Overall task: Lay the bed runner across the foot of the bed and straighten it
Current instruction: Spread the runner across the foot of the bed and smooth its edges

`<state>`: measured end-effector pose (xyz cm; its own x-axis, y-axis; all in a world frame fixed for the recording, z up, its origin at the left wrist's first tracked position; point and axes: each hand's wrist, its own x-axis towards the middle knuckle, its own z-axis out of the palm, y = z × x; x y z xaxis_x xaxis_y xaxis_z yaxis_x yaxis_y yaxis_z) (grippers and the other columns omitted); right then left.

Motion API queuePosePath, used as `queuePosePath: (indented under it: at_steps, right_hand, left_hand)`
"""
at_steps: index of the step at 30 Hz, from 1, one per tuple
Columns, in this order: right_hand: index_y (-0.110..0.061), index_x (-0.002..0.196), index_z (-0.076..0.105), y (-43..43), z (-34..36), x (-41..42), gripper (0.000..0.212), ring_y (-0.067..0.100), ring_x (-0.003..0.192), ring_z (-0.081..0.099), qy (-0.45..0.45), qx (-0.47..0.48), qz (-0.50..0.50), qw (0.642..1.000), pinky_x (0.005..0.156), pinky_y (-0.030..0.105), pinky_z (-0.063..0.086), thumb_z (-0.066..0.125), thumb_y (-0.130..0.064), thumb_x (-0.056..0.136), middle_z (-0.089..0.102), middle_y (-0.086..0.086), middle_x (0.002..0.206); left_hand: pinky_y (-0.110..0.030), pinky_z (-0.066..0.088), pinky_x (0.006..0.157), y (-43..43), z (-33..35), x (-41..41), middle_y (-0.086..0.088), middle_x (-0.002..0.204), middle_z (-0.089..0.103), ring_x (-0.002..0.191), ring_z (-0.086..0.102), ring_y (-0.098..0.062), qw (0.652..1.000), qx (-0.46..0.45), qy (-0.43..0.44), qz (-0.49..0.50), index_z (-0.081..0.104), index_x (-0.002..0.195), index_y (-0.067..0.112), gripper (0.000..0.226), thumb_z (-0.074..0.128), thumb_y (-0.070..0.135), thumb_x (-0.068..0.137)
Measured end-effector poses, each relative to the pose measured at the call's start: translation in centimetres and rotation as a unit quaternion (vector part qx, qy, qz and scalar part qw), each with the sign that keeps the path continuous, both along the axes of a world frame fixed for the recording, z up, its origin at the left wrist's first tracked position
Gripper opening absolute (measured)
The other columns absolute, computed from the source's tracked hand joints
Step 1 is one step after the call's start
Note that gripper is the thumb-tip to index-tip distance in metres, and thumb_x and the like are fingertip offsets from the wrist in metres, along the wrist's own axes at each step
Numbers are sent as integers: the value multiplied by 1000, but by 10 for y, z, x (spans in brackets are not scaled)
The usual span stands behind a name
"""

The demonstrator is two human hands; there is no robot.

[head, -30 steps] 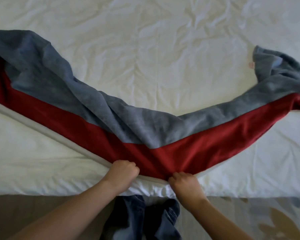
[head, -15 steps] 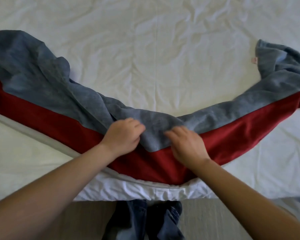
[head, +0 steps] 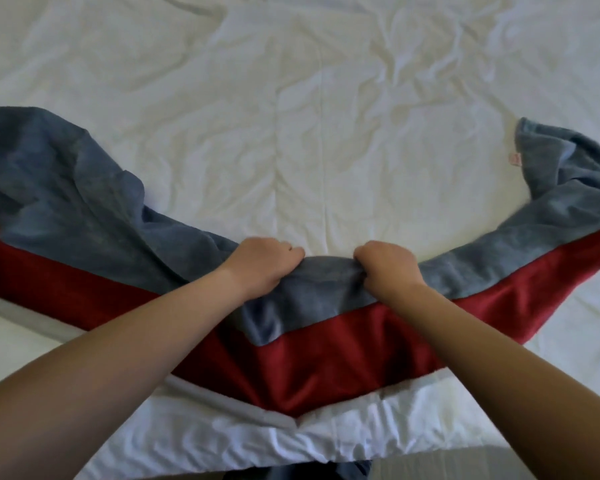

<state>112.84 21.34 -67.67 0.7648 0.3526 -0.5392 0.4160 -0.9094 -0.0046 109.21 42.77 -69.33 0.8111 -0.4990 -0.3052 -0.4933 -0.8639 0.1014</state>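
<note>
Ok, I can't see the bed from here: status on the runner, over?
Left hand, right hand both gripping bed runner at grey far edge, mid-span. Runner bowed toward foot, not straight. Right end bunched.

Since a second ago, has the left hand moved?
Yes: left hand moved up the bed, from near edge of the runner to its grey far edge.

Bare forearms (head: 118, 358), dk blue jeans (head: 347, 472)

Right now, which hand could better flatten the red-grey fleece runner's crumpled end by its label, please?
Likely the right hand: it grips the red-grey fleece runner nearer that end than the left hand.
</note>
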Motion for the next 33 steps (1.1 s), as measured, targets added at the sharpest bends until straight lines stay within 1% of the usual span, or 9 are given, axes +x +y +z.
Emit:
queuePosePath:
  at_steps: [7, 14, 17, 20, 23, 26, 28, 30, 33]
  right_hand:
    - [-11, 98, 61, 18, 16, 85, 23, 34, 95, 57, -193, 88, -46, 976, 65, 37, 42, 53, -1, 80, 58, 12, 101]
    - [-15, 109, 57, 8, -10, 110, 23, 31, 99, 55, -154, 105, 7, 982, 68, 36, 42, 52, -11, 87, 58, 9, 107]
    - [-16, 113, 56, -29, -8, 102, 28, 30, 97, 55, -182, 172, 18, 968, 66, 37, 43, 57, -24, 86, 56, 8, 106]
    - [-12, 94, 59, -89, -4, 85, 22, 31, 79, 55, -196, 237, 68, 949, 56, 36, 43, 48, -30, 89, 56, 9, 88]
    - [-15, 82, 63, -156, -1, 59, 32, 25, 66, 57, -133, 258, 145, 946, 50, 33, 43, 45, -41, 89, 58, 3, 77]
    - [-16, 85, 68, -211, -9, 40, 33, 21, 64, 57, -100, 205, 220, 949, 49, 30, 45, 64, -48, 78, 59, 0, 75]
    - [-15, 84, 71, -236, -21, 33, 37, 22, 63, 60, -93, 161, 246, 951, 50, 29, 47, 81, -44, 63, 61, 0, 74]
    - [-13, 78, 72, -254, -31, 30, 35, 24, 59, 61, -110, 141, 253, 951, 47, 27, 49, 89, -29, 52, 63, 2, 70]
    - [-8, 70, 72, -276, -42, 23, 29, 26, 53, 60, -161, 147, 225, 950, 45, 28, 50, 87, -2, 45, 63, 7, 64]
  left_hand:
    - [-38, 31, 55, 16, 35, 87, -13, 103, 58, 92, 59, -37, 985, 26, -132, 105, 49, 112, 12, 25, 38, 16, 90]
    - [-35, 34, 63, 0, 16, 101, -10, 105, 55, 96, 53, -30, 973, 95, -91, 190, 50, 111, 11, 31, 53, 0, 82]
    - [-40, 43, 71, -34, 11, 83, -12, 108, 57, 94, 54, -31, 975, 23, -147, 162, 54, 114, 9, 38, 49, 7, 77]
    - [-40, 47, 60, -93, 6, 56, -11, 91, 63, 76, 59, -31, 974, -69, -191, 98, 66, 98, 11, 28, 45, 16, 79]
    - [-35, 45, 58, -156, -4, 30, -4, 86, 60, 74, 57, -25, 988, -96, -110, 51, 64, 95, 17, 27, 56, 33, 75]
    - [-29, 44, 57, -199, -14, 19, 4, 80, 59, 73, 57, -18, 998, -42, -40, 29, 63, 88, 24, 33, 67, 46, 64]
    - [-25, 43, 51, -215, -18, 21, 6, 63, 58, 62, 57, -15, 999, -24, -33, 36, 62, 65, 24, 22, 78, 32, 52]
    - [-20, 40, 45, -225, -19, 24, 5, 48, 53, 50, 55, -14, 999, -14, -28, 40, 57, 47, 21, 25, 80, 17, 37]
    - [-18, 37, 41, -238, -20, 25, 4, 42, 50, 43, 52, -14, 999, -15, -42, 23, 54, 41, 19, 28, 79, 14, 31]
